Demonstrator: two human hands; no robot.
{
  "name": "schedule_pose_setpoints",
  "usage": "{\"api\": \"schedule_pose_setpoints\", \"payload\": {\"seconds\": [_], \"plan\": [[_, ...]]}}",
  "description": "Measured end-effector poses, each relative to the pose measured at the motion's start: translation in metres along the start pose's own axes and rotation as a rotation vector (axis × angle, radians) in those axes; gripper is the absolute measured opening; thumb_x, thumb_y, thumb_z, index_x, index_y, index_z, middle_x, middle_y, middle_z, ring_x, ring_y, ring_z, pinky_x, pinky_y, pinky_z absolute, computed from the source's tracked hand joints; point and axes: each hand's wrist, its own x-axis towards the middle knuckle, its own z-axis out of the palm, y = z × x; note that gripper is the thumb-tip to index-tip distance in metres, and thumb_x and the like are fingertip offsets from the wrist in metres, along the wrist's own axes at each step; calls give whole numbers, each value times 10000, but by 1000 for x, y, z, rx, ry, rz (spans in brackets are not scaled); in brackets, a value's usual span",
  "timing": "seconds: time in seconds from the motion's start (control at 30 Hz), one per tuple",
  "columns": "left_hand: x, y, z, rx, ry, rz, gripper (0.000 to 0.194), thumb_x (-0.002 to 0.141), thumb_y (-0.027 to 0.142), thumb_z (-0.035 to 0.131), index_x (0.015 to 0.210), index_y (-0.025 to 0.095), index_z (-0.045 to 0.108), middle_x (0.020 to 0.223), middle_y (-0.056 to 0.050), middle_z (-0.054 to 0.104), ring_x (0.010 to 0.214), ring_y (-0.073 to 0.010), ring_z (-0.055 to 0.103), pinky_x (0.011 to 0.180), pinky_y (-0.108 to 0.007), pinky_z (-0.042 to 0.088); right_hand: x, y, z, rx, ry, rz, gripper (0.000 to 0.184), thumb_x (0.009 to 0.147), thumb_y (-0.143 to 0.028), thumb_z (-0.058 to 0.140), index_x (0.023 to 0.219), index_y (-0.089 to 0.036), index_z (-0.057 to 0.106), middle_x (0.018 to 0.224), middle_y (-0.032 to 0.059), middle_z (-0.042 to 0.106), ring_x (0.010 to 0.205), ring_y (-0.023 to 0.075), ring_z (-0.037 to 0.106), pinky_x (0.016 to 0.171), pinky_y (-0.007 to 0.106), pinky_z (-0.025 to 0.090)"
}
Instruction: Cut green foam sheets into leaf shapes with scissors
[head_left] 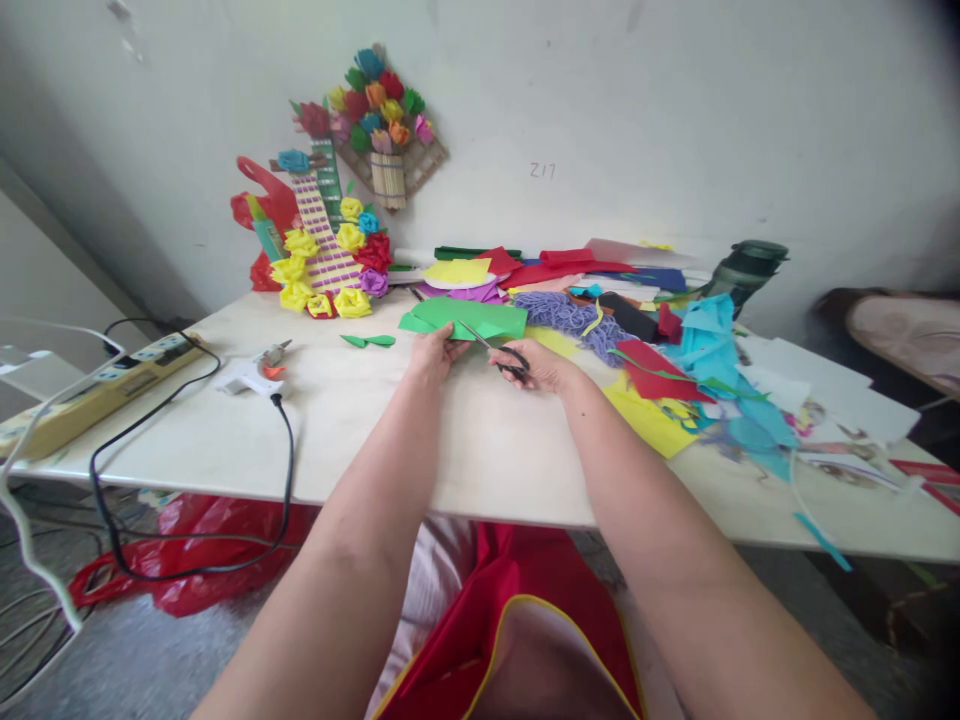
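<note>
Here the left hand (433,352) pinches the near edge of a green paper sheet (465,318), its grip closed on it just above the bench (465,440). Right beside it, the right hand (541,366) has its fingers closed through the black handles of the scissors (495,350), blades angled into the sheet. Two cut green leaves (367,341) lie left of the left grip, a glue gun (255,375) farther left.

Left hand (433,352) on green paper sheet (465,318), right hand (536,366) gripping black-handled scissors (501,354) at its edge.
</note>
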Motion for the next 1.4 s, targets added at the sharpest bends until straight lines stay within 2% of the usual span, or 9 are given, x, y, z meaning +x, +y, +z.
{"api": "schedule_pose_setpoints", "payload": {"seconds": [0.6, 0.77, 0.97, 1.2, 1.4], "plan": [[-5, 1, 3, 52, 7, -23, 65, 812, 74, 530, 842, 117, 570, 623, -44, 641, 541, -142, 642, 682, -312, 571, -1, -1, 0, -21, 41, -3, 246, 820, -366, 593, 821, -120, 584, 468, -46, 505, 316, 41, 403, 280, 158, 222], [-8, 3, 5, 69, 11, -42, 75, 828, 118, 537, 897, 120, 565, 612, -50, 640, 532, -155, 647, 652, -313, 572, -2, -4, 1, -41, 60, 1, 218, 813, -333, 602, 785, -117, 584, 453, -49, 492, 308, 38, 380, 279, 165, 199], [-6, 2, 5, 126, 7, -15, 70, 868, 168, 488, 845, 116, 530, 608, -77, 640, 551, -179, 657, 621, -322, 569, 0, -2, 2, -68, 70, -9, 214, 809, -315, 602, 743, -113, 574, 446, -50, 483, 306, 31, 370, 289, 162, 194], [-5, 4, 3, 125, 15, -26, 87, 862, 186, 509, 912, 132, 555, 633, -54, 637, 618, -171, 667, 696, -345, 569, -2, -4, 3, -57, 44, 16, 211, 806, -324, 609, 759, -121, 579, 444, -53, 492, 302, 31, 374, 282, 161, 175], [-4, 4, 3, 75, 51, 18, 51, 851, 167, 520, 843, 135, 559, 630, -34, 628, 595, -150, 654, 721, -348, 566, 3, -2, 9, -27, 52, -24, 285, 739, -333, 695, 632, -137, 517, 426, -54, 490, 307, 25, 374, 293, 146, 279]]}}
